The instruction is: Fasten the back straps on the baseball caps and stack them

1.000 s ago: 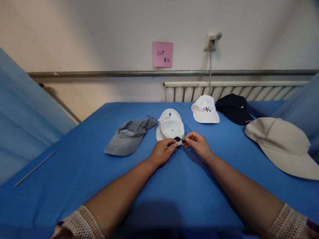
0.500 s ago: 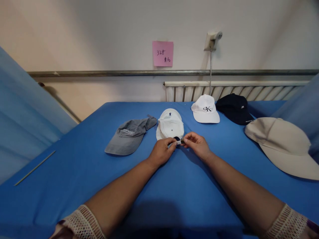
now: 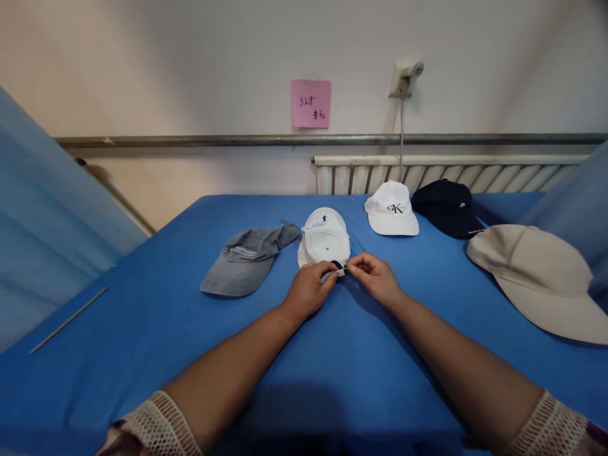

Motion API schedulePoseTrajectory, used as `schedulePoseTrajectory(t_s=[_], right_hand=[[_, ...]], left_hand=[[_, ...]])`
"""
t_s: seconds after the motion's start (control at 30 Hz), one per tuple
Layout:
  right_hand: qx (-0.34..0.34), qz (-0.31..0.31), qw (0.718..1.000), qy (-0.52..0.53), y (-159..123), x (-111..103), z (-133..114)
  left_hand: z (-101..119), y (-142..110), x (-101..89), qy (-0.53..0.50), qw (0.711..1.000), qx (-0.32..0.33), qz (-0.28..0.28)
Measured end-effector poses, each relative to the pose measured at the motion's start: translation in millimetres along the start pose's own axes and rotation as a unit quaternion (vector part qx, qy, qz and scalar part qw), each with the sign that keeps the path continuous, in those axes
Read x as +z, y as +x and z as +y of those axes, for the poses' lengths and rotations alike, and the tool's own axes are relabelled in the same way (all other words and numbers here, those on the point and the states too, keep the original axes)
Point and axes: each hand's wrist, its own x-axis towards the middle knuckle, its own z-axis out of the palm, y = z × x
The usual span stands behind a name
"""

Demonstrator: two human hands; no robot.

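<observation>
A white baseball cap (image 3: 327,237) with a small dark logo lies in the middle of the blue-covered table, its back strap toward me. At that strap (image 3: 341,272), my left hand (image 3: 311,288) pinches one end between thumb and fingers. My right hand (image 3: 375,277) pinches the other end, near a small brassy buckle that the fingertips partly hide. Just left of my hands rests a grey cap (image 3: 244,259), its brim toward me. How the strap runs through the buckle is too small to make out.
A white CK cap (image 3: 392,209), a black cap (image 3: 446,206) and a large beige cap (image 3: 541,272) sit to the right. A thin stick (image 3: 68,320) lies far left on the blue cloth (image 3: 156,354). Behind the table are a radiator (image 3: 451,174) and a metal rail (image 3: 213,140).
My hands have shifted only slightly, the fingertips closer together at the strap, and less of the buckle shows. The caps have stayed in place.
</observation>
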Motion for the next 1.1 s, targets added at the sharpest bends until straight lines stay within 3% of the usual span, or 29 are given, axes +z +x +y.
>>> schedulePoseTrajectory(t_s=[0.17,0.37,0.73,1.1], right_hand=[[0.018,-0.034,0.998,0.055,-1.5,2.0,-0.5],[0.036,-0.030,0.996,0.079,-0.3,0.5,-1.5],[0.061,-0.022,0.995,0.082,2.5,-4.8,-2.2],[0.065,-0.060,0.992,0.095,2.8,-3.8,1.5]], left_hand=[[0.5,0.6,-0.4,-0.046,0.999,-0.007,-0.001],[0.9,1.0,-0.7,-0.065,0.998,-0.001,-0.018],[4.2,-3.4,-10.2,0.046,0.999,0.008,-0.017],[9.1,-2.2,-0.1,0.041,0.999,0.024,-0.003]])
